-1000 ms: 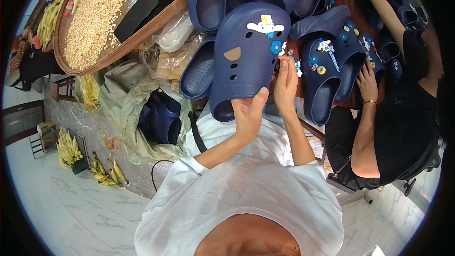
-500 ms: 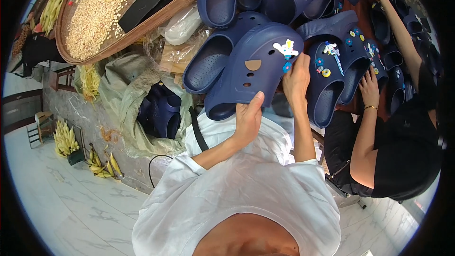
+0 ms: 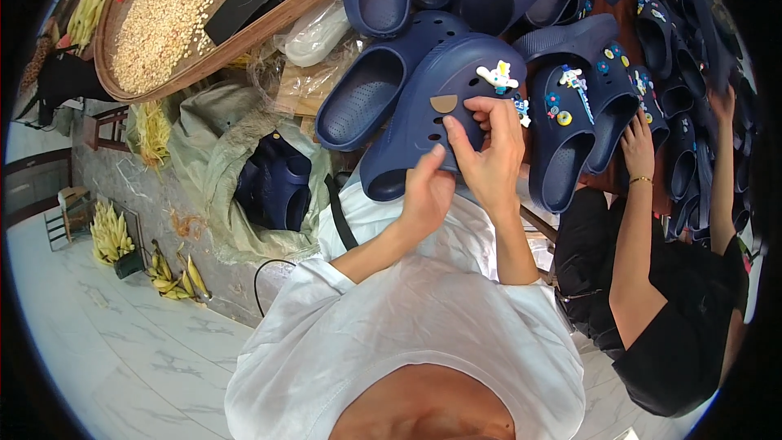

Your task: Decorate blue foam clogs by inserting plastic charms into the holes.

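**Navy clog partly decorated, both hands on it**

Navy clog (image 3: 432, 106) sits held up in front of the person's chest, toe pointing up and away, above a white shirt (image 3: 423, 334). It already carries a white figure charm (image 3: 497, 77) near the toe and a tan half-round charm (image 3: 444, 103) on the upper, so the decorating looks under way rather than finished; several holes on the upper are bare as far as I can tell. The left hand (image 3: 423, 191) is clamped on the heel end, thumb pressed up along the upper. The right hand (image 3: 493, 151) is closed on the clog's right edge, its fingertips (image 3: 481, 107) pinched together at a small coloured charm (image 3: 521, 110) that is mostly hidden, so I cannot tell whether it is seated. Just beside, a second clog (image 3: 562, 147) with several charms lies by a co-worker's hand (image 3: 638, 147).
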Action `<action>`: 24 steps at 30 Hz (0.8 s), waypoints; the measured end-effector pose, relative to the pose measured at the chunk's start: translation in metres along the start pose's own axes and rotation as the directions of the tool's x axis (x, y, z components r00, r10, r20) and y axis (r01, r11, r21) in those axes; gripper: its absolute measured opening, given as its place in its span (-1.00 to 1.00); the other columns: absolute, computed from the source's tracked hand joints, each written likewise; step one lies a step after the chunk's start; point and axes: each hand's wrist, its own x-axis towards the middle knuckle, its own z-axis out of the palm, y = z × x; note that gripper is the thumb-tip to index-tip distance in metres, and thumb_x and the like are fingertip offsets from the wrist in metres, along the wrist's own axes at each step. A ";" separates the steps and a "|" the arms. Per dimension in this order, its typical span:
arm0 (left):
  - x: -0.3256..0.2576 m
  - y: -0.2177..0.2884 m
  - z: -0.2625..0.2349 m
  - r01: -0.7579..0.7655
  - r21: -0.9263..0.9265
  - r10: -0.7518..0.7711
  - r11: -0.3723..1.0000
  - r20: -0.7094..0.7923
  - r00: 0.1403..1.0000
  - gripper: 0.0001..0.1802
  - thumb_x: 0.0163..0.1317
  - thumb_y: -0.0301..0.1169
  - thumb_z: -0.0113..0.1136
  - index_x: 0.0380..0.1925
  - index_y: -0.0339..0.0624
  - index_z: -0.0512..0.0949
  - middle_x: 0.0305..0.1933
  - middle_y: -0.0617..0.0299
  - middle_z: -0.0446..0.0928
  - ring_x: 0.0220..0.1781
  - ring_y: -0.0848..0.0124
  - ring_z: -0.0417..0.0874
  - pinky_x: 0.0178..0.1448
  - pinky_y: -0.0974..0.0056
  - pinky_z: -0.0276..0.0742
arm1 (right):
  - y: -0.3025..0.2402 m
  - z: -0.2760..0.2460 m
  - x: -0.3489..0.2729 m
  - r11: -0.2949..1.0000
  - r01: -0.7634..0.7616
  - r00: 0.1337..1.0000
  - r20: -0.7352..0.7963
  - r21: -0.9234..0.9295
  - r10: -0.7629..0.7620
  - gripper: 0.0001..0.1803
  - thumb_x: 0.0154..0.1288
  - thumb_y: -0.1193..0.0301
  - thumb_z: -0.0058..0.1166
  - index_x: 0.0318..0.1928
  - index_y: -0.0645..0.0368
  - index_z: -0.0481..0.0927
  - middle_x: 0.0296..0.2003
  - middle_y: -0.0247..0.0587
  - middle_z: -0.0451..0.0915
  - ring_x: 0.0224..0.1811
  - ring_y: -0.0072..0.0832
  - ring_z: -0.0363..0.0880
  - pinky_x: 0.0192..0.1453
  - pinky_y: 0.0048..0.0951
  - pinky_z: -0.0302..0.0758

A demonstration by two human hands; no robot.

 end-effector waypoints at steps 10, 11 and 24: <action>0.010 0.016 -0.004 0.138 -0.161 -0.132 0.977 0.049 0.990 -0.45 0.36 -0.37 0.00 0.34 -0.25 0.26 0.35 0.15 0.37 0.40 0.28 0.36 0.53 0.04 0.15 | -0.002 -0.004 0.003 0.998 -0.062 0.998 0.022 0.008 0.062 -0.61 0.01 0.36 0.47 -0.24 0.21 0.52 -0.34 -0.23 0.48 -0.31 -0.36 0.47 -0.20 -0.35 0.45; 0.006 0.014 -0.004 0.129 -0.129 -0.124 0.983 0.049 0.991 -0.46 0.37 -0.38 0.00 0.34 -0.25 0.26 0.34 0.16 0.37 0.40 0.29 0.37 0.52 0.04 0.16 | -0.003 -0.004 0.003 0.995 -0.098 0.995 0.030 0.031 0.097 -0.58 0.01 0.33 0.49 -0.26 0.21 0.50 -0.34 -0.23 0.48 -0.31 -0.36 0.47 -0.20 -0.35 0.45; 0.002 0.014 -0.020 -0.225 0.264 0.200 0.938 0.119 0.973 -0.55 0.38 -0.51 0.05 0.27 -0.24 0.36 0.26 0.18 0.43 0.29 0.36 0.46 0.39 0.18 0.35 | 0.009 0.004 0.000 0.992 -0.107 0.990 0.096 0.061 0.101 -0.52 0.21 0.17 0.37 -0.22 0.23 0.37 -0.37 -0.15 0.44 -0.37 -0.28 0.45 -0.25 -0.29 0.46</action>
